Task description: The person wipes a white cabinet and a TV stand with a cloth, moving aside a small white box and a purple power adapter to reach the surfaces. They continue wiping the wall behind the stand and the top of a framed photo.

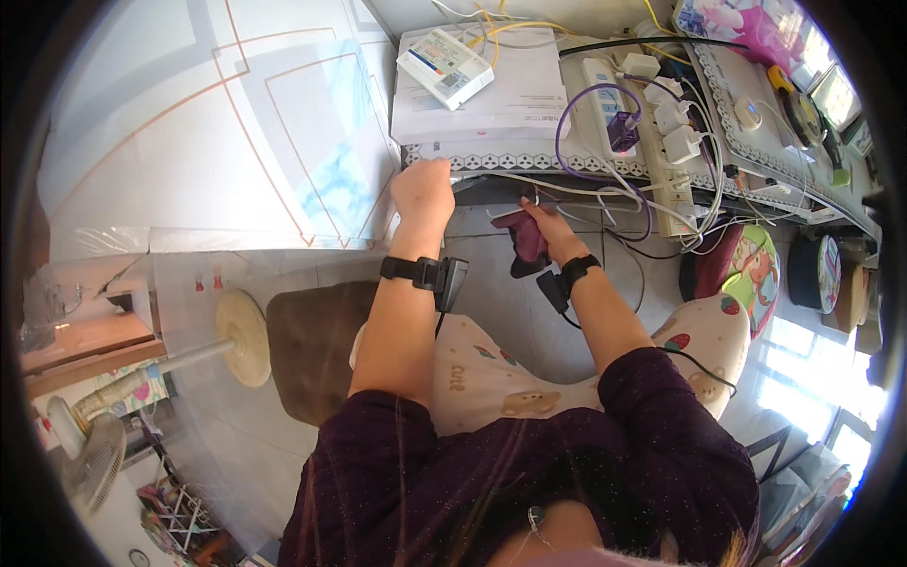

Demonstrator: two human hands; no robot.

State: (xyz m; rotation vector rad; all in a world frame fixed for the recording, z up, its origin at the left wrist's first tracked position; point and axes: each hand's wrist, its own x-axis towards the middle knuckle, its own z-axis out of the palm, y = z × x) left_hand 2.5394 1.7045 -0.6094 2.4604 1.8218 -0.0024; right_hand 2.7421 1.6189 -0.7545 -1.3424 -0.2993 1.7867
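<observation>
My right hand (556, 230) holds a dark red cloth item (526, 241) with a black part hanging below it, in front of the shelf edge. A thin white piece sticks out near the fingers. My left hand (423, 190) is curled into a fist at the corner of a flat white box (482, 127); whether anything is inside the fist is hidden. On the box lies a smaller white device (445, 69) with a printed label. Both wrists carry black straps with small black units.
Power strips (608, 106) with plugged-in chargers (682, 144) and tangled cables stand at the upper right. A cartoon-printed bag (751, 276) is on the floor at the right. At the left are a plastic-covered table (212, 142), a brown stool (319, 347) and a standing fan (96, 461).
</observation>
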